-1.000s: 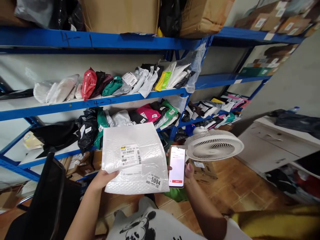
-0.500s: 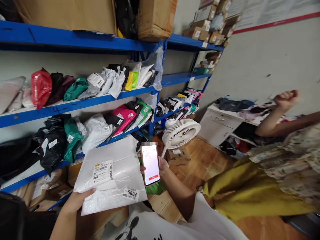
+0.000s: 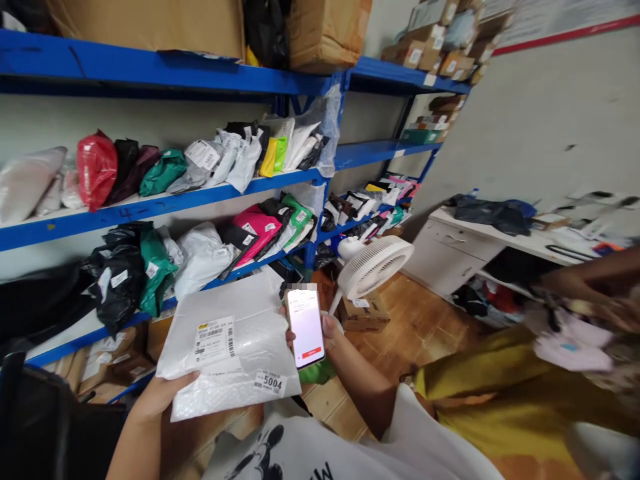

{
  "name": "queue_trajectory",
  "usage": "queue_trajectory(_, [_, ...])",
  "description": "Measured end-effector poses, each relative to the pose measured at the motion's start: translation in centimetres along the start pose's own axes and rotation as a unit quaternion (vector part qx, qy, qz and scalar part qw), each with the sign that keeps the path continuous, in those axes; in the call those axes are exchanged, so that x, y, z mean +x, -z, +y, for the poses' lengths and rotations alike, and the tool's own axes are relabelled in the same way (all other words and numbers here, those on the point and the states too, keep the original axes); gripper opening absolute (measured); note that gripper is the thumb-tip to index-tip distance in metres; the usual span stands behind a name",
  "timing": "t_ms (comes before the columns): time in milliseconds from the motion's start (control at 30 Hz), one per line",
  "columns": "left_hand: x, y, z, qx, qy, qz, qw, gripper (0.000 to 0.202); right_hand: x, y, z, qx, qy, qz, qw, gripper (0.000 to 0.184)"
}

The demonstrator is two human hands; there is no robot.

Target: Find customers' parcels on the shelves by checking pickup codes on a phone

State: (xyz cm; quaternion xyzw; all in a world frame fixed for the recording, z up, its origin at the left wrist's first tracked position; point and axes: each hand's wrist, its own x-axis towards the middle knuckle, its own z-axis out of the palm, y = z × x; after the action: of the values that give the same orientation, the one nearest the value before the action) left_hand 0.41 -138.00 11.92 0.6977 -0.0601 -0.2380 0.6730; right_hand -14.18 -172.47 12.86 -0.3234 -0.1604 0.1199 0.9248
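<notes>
My left hand grips the lower left edge of a white mailer bag, thumb on top and the other fingers hidden beneath. The bag carries a printed shipping label and a smaller sticker reading 5004. Beside its right edge, my right hand holds a smartphone upright, fingers wrapped round both sides. The lit screen is mostly white, with a red button near the bottom; its text is too small to read.
Blue shelves with many labelled parcels stand ahead and left. A white fan stands beyond the phone, near a cardboard box on the tiled floor. At right, a person in a yellow garment is close to a white desk.
The view has shifted slightly, moving the shelves rightward. The person at right has lowered their arm, and a pale pink item now shows by their hands. My hands keep their holds.
</notes>
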Motion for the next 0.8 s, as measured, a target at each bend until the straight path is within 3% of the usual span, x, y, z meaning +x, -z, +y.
queue_trajectory(167, [-1.6,-0.7,1.8,0.023,-0.016,0.019,0.999,0.065,-0.4,0.6,-0.2,0.008,-0.01,0.027,1.0,0.093])
queue_trajectory(300, [-2.1,-0.1,2.3,0.03,-0.015,0.026,0.999,0.063,-0.1,0.7,-0.2,0.011,-0.018,0.03,0.999,0.09])
queue_trajectory(433, [-1.5,0.5,1.3,0.0,-0.015,0.01,1.0,0.061,0.5,0.7,0.1,0.013,-0.039,0.025,0.999,0.091])
queue_trajectory(567, [-0.7,-0.7,-0.7,-0.113,0.01,0.008,0.993,0.057,2.1,0.4,1.5,0.022,-0.055,0.069,0.996,0.099])
queue_trajectory(700, [-0.5,-2.6,-2.0,-0.174,-0.016,0.062,0.983,0.041,4.9,0.0,3.9,0.015,-0.039,0.168,0.985,0.095])
queue_trajectory(800, [-0.8,-2.8,-1.8,-0.198,-0.046,0.132,0.97,0.029,7.1,0.2,5.7,0.014,-0.089,0.164,0.982,0.099])
